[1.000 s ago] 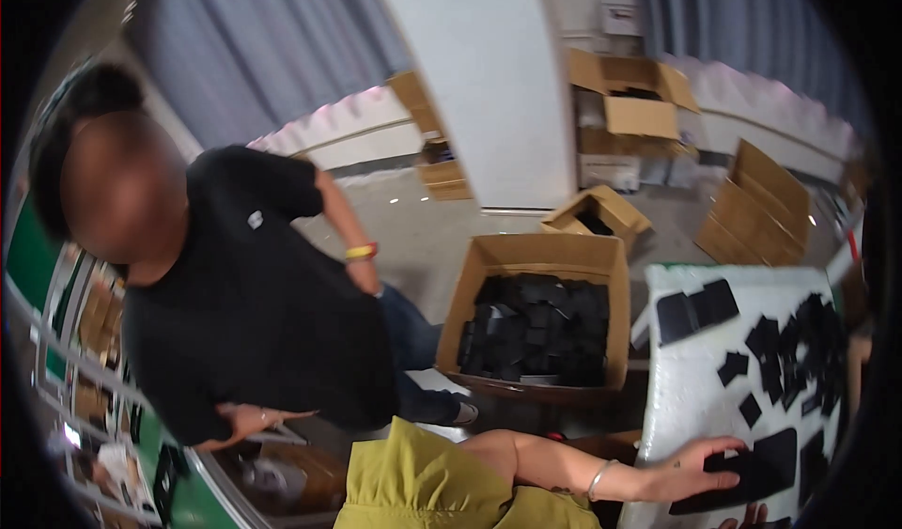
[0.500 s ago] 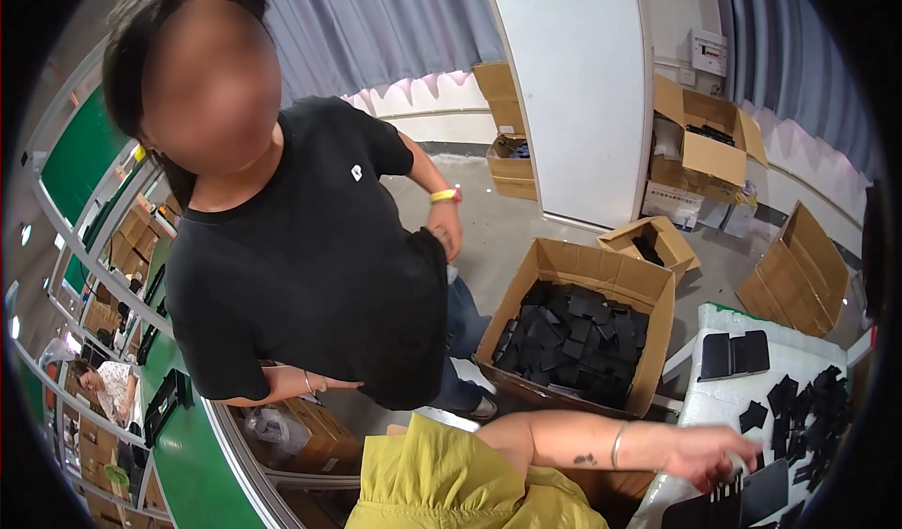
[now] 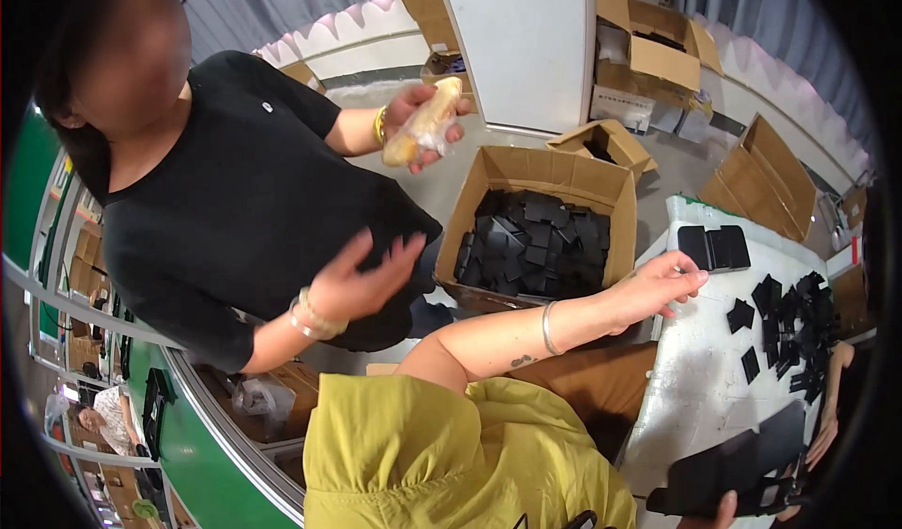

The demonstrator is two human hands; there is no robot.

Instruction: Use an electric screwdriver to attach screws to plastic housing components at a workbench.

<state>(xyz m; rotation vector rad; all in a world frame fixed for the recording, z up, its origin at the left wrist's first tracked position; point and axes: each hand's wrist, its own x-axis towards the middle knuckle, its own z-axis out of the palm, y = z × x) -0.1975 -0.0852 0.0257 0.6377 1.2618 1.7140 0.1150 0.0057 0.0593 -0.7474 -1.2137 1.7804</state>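
Note:
My left hand (image 3: 655, 294) reaches over the near-left edge of the white foam-topped table. Its fingers are loosely bent and apart, holding nothing I can see. Down at the lower edge, only fingertips of my right hand (image 3: 726, 510) show, against a black plastic panel (image 3: 719, 468); the rest is cut off. Small black plates (image 3: 794, 327) lie scattered on the table (image 3: 648, 426), and a black two-part piece (image 3: 714, 249) rests at its far end. At the right rim, another person's hand (image 3: 823, 438) is beside the black panels.
A co-worker in a black shirt (image 3: 263, 200) stands at left, holding wrapped food (image 3: 423, 134). An open carton (image 3: 615, 186) full of black plates stands beyond my arm. More cartons (image 3: 766, 181) stand behind the table. A green workbench (image 3: 202, 435) runs along the left.
My left hand has drawn back from the black panels toward the table's edge. My right fingertips have come into view. The co-worker has raised both hands and now shows the wrapped food.

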